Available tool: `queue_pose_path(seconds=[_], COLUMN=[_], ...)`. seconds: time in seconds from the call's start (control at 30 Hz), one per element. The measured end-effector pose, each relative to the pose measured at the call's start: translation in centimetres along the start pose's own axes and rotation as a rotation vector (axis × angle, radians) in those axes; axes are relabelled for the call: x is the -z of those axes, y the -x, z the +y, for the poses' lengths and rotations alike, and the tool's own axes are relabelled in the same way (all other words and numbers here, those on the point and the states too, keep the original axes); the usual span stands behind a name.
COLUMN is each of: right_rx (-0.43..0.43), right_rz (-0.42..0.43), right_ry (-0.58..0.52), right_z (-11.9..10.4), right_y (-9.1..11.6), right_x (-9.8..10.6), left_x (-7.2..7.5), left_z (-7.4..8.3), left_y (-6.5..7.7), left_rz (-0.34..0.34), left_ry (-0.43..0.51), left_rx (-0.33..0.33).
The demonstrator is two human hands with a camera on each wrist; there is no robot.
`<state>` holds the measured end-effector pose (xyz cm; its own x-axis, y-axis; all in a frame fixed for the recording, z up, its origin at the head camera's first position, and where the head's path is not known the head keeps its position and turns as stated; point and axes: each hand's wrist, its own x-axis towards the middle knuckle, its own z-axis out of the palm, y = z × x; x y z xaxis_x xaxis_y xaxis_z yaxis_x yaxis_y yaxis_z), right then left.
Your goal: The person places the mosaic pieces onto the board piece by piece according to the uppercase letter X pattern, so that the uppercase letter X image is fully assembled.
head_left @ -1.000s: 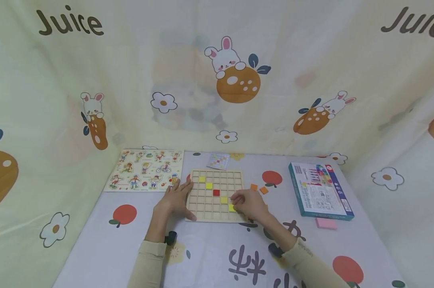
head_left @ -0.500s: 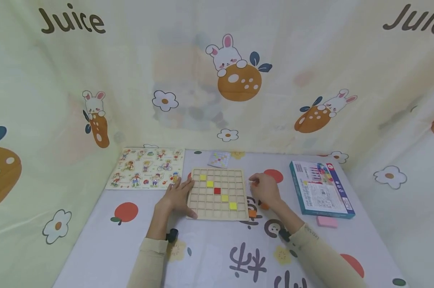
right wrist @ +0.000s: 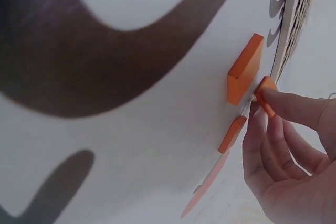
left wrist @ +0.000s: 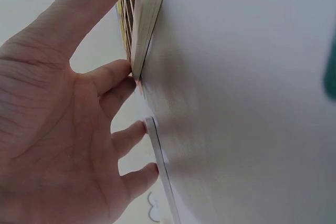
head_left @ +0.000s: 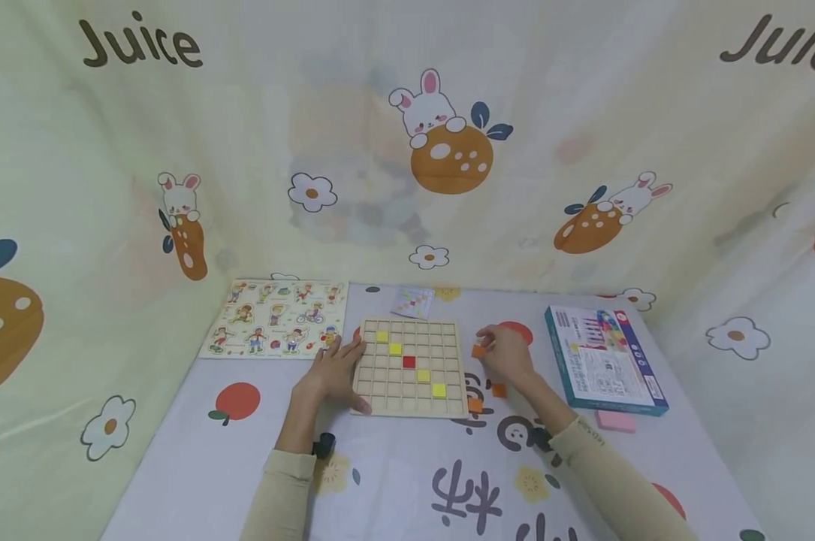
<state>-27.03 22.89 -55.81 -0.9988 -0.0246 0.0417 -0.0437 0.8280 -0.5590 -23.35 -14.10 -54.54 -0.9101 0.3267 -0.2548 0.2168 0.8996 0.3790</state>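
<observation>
- Here, pinches a little orange tile (right wrist: 266, 83) between the thumb and fingers of the right hand (head_left: 508, 359), just beside the right edge of the wooden board (head_left: 437, 342).
- Touches the left side of that board with the left hand (head_left: 333, 376); has those fingers long and spread out, with the thumb at the near left corner and the other fingers pointing away toward the picture board (head_left: 275, 319).
- Has five tiles set in the little squares of the wooden board, in a slanting line: from far left to near right, two yellow tiles (head_left: 382, 336), then a red tile (head_left: 409, 362) in the middle, then two more yellow ones.
- Has three more orange pieces lying on the table (head_left: 380, 488): a loose orange tile (head_left: 499, 390) close to the right hand, a corner orange tile (head_left: 475, 406) by the near right corner of the wooden board, and a third orange tile (right wrist: 232, 135), seen best from the right wrist.
- Has a small card (head_left: 412, 302) with coloured squares just behind the wooden board.
- Off to the right, has a flat box (head_left: 606, 359), with a pink block (head_left: 615, 421) at its near edge.
- Wears long sleeves (head_left: 285, 481), with a small black thing (head_left: 323, 445) on each wrist.
- Behind it all, has a big cloth (head_left: 245, 135) with bunnies and flowers on it.
</observation>
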Motion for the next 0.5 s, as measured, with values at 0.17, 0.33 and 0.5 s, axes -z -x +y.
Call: queue_pose_path(seconds=[0.17,0.33,0.5], right_rx=[-0.018,-0.034,-0.006], right_rz=[0.032,0.031,0.011], right_ry=[-0.097,-0.211,-0.251], right_z=[0.0,-0.6,-1.6], right_y=[-0.5,-1.5,-2.5], right_x=[0.6,1.0,0.7], left_x=[0.0,0.1,0.1], left_z=[0.3,0.2,0.2], left_y=[0.1,0.1,0.0], left_rz=[0.001,0.012,0.010], left_ry=[0.008,0.010,0.004], left_rx=[-0.004,-0.001,0.000])
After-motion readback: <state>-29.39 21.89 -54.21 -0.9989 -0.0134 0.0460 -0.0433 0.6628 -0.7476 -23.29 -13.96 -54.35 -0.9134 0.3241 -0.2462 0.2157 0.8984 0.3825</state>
